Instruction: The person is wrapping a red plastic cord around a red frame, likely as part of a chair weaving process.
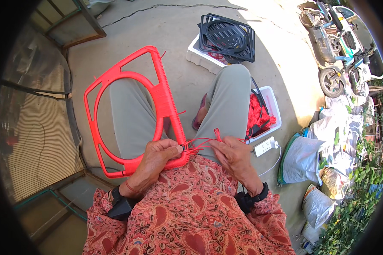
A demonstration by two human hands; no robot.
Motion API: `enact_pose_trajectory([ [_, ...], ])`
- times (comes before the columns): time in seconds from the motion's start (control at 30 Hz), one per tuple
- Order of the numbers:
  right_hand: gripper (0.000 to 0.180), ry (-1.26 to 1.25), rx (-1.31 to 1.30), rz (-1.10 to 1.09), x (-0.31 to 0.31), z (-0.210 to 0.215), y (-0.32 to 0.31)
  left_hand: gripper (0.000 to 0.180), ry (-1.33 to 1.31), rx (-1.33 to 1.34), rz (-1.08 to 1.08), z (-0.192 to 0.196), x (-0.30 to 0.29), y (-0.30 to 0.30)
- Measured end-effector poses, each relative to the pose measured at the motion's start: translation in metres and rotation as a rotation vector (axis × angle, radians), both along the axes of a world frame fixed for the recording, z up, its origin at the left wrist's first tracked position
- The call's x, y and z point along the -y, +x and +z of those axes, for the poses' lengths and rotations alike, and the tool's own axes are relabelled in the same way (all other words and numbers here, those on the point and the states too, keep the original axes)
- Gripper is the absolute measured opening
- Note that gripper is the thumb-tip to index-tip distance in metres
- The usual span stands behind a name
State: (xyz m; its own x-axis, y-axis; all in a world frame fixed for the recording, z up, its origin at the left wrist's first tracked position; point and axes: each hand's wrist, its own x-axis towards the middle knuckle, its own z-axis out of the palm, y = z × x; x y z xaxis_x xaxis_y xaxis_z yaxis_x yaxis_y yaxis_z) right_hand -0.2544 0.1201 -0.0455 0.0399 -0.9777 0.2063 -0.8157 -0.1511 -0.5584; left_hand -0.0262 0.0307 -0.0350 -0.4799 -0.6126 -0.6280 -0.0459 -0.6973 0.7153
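A rectangular frame wrapped in red cord [162,97], with a large ring inside it, rests tilted across my left thigh and lap. My left hand [155,163] is closed at its near right corner, thumb and finger pinching there, where loose strands gather. Thin red cord [202,139] runs from that corner to my right hand [233,157], whose fingers are pinched on it. A looped bundle of the cord sticks up beside the right fingertips. A short cord end also juts from the frame's right side.
Black slatted frames [227,38] lie on a white foam box [202,55] ahead. By my right knee stands a white bin [274,106] holding red cord [259,112], with a white power strip [264,147] nearby. Sacks [302,157] and scooters [332,80] line the right; a mesh panel [42,127] stands left.
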Motion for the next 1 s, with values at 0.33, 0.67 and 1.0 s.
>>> enact_pose_trajectory([
  [0.33,0.036,0.022,0.117,-0.024,0.006,0.0,0.013,0.009,0.01,0.013,-0.005,0.003,0.0,0.0],
  [0.67,0.013,0.395,0.531,-0.034,0.011,0.019,-0.017,0.009,0.004,0.017,-0.011,0.0,0.001,0.001],
  [1.0,0.014,-0.159,1.061,-1.254,-0.049,-0.015,-0.323,0.009,-0.037,-0.07,-0.081,0.0,0.001,0.0],
])
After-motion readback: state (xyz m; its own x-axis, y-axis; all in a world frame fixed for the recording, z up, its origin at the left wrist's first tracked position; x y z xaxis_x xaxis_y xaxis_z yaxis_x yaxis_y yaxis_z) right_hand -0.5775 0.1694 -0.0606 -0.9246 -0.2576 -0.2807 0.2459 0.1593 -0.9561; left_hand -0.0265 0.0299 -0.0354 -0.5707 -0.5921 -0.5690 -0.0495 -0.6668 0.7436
